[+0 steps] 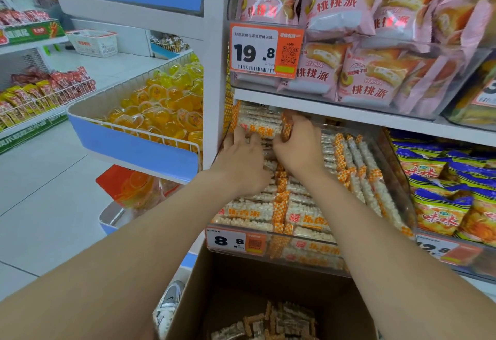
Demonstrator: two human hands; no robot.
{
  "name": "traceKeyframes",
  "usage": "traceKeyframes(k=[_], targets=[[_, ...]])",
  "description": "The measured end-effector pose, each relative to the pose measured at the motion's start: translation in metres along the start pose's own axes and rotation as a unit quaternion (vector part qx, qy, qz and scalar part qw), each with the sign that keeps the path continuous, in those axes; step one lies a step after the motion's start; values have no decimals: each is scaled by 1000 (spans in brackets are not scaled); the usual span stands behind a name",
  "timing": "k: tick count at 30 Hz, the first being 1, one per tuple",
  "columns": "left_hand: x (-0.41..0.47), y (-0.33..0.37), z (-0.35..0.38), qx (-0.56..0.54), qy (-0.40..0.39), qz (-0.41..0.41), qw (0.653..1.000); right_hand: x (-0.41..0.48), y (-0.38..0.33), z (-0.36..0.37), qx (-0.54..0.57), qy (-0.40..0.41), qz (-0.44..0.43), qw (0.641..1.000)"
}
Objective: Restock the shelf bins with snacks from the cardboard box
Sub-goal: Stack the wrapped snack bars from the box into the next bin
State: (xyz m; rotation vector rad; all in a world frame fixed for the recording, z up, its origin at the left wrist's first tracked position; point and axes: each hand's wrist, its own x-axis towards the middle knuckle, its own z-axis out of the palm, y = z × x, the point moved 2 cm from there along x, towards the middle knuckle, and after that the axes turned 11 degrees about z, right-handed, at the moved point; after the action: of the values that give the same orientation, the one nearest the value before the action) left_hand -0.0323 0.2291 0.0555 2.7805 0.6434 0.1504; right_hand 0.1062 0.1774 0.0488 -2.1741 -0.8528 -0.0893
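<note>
**Bundle held crosswise at the back of the bin**

Both hands reach deep into the clear plastic shelf bin point(402, 197), under the white shelf board point(322, 103). Between them is a bundle point(259, 125) of clear-wrapped puffed-rice bars with orange-and-white checked ends. The left hand point(241, 157) holds its left end with curled fingers. The right hand point(298, 144) has its fingers wrapped over the right checked end.

The bundle's long axis runs left to right, parallel to the shelf front. That matches the flat rows near the front of the bin. The packs along the bin's right side stand on edge and run front to back.

The bundle sits up at the far left corner, above the bars already stacked and just under the shelf board. It lies straight ahead of both hands, neither plainly nearer. Setting it down looks like a short drop into that back corner, keeping the same crosswise lie.

More bars point(281, 318) lie in the brown cardboard box point(204, 286) directly below, so restocking appears unfinished.
</note>
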Motion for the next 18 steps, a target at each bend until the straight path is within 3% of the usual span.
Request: traceKeyframes(k=[7, 11, 15, 18], targets=[[-9, -1, -8, -5, 23, 29, 999, -28, 10, -24, -85, 6, 39, 996], [-31, 1, -19, -19, 58, 69, 996, -76, 2, -59, -106, -24, -32, 994], [-76, 24, -29, -51, 78, 155, 983, -136, -13, -97, -42, -193, -49, 979], [-113, 40, -5, -72, -20, 184, 980, -173, 1, -97, -86, -349, -34, 933]])
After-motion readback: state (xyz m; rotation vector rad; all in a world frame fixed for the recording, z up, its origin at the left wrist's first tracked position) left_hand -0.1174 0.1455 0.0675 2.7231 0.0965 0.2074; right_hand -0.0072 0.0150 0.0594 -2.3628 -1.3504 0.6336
